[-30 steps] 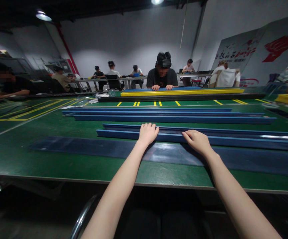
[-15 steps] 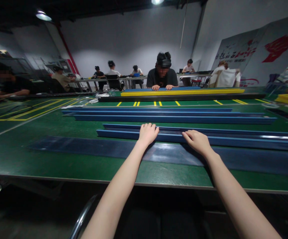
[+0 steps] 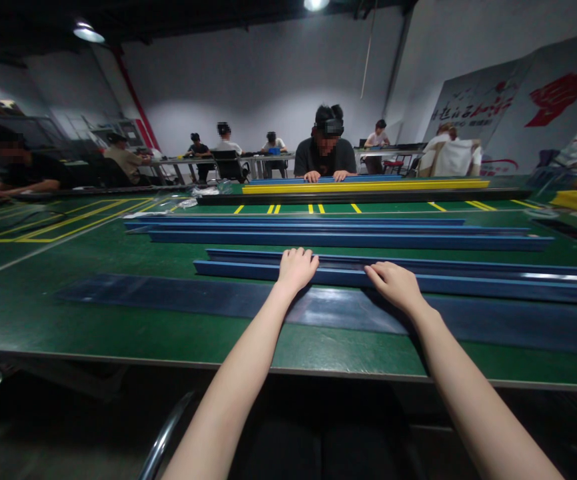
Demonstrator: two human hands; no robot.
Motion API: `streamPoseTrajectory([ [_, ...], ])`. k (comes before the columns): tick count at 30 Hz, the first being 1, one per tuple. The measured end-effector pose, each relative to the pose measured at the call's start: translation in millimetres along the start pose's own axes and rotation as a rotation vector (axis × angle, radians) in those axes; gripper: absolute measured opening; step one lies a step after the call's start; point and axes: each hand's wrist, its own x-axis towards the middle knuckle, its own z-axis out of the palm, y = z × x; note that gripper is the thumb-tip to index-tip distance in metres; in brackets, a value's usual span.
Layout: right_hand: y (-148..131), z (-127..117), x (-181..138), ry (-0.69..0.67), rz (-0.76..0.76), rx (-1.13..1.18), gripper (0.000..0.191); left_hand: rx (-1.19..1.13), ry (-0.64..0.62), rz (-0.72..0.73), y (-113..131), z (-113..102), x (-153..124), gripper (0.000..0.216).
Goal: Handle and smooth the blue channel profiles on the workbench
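A long blue channel strip [image 3: 493,283] lies across the green table [image 3: 118,333], just beyond a flat dark blue sheet [image 3: 168,297]. My left hand [image 3: 296,268] is curled over the near edge of that strip, fingers hooked on its top. My right hand [image 3: 396,285] grips the same strip a little further right, fingers bent over the edge. Both forearms reach in from the bottom of the view.
More blue strips [image 3: 348,238] lie further back on the table. Across it a person [image 3: 325,150] rests both hands on a stack of blue, yellow and black strips [image 3: 368,187]. Other people sit at tables behind and at both sides. A chair arm [image 3: 163,440] shows below the table edge.
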Motion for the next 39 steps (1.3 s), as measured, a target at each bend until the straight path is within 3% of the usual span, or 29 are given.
streamPoseTrajectory([
  [39, 1.4, 2.1, 0.4, 0.014, -0.013, 0.008, 0.043, 0.031, 0.015, 0.010, -0.2, 2.2, 0.8, 0.038],
])
